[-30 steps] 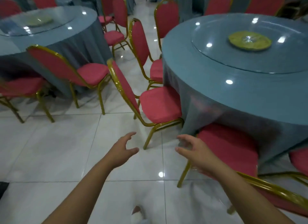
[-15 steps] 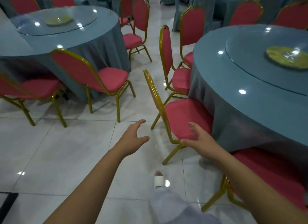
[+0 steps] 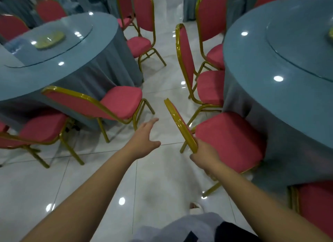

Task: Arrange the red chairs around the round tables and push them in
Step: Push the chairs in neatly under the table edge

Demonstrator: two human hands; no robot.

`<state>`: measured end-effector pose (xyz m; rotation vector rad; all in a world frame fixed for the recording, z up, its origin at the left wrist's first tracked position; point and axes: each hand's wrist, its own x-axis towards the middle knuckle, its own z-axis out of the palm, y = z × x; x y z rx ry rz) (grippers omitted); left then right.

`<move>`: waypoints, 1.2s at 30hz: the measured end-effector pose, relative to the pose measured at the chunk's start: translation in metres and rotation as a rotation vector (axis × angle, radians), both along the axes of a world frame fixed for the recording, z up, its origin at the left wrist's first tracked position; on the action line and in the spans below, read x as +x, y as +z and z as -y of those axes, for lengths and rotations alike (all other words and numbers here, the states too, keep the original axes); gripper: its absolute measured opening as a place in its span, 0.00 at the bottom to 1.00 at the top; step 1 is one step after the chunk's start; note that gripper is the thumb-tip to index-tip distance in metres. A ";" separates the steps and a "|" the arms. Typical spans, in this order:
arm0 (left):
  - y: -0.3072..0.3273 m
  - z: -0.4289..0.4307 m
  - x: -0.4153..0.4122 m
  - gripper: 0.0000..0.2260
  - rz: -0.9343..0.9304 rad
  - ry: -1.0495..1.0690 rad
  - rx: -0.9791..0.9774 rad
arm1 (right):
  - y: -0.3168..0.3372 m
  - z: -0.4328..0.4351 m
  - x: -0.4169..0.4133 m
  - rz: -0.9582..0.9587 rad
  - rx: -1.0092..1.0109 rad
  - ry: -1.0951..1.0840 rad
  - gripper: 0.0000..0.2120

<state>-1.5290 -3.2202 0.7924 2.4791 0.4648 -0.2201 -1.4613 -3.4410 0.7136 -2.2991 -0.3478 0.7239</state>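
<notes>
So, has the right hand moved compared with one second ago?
Yes. The right hand has moved forward to the gold backrest frame of the nearest red chair at the right round table, and now touches its near end.

I am seeing my right hand (image 3: pixel 205 156) gripping the gold back rim of a red chair (image 3: pixel 230 139) whose seat is touching the right round table's cloth (image 3: pixel 281 101), while my left hand (image 3: pixel 144 142) is hanging open beside it.
</notes>
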 end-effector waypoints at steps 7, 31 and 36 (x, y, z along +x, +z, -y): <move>-0.025 -0.037 0.103 0.46 -0.084 -0.335 0.130 | -0.010 0.000 -0.005 -0.051 0.019 -0.191 0.27; -0.069 -0.105 0.133 0.11 0.084 -1.059 0.194 | -0.004 -0.110 -0.145 0.059 -0.406 -0.980 0.23; -0.064 -0.066 0.173 0.08 0.023 -1.096 0.186 | 0.001 -0.066 -0.093 -0.029 -0.283 -1.040 0.05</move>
